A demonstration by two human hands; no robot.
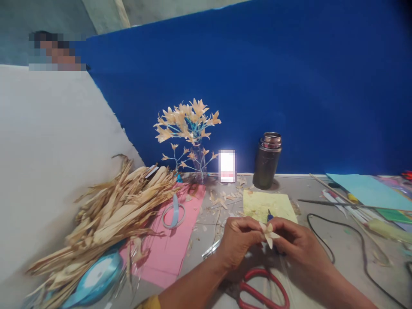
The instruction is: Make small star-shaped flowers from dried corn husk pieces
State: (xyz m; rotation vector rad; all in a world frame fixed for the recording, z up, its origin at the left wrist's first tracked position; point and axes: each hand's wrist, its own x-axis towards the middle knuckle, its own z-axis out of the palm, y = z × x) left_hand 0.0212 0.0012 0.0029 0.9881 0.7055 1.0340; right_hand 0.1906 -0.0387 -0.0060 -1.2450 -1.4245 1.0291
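Observation:
My left hand (240,240) and my right hand (298,242) meet over the grey table, both pinched on a small pale husk flower (269,234) with pointed petals. A bit of blue stem shows just above the flower between my fingers. Red-handled scissors (262,289) lie on the table under my wrists. A yellow paper sheet (267,205) lies just beyond my hands.
A heap of dried corn husks (112,210) lies at left on pink paper (167,240), with pale blue ribbon (174,214) and a ribbon roll (96,277). A vase of husk flowers (189,128), a metal flask (268,161), a black cable (354,240) and coloured sheets (370,191) stand further off.

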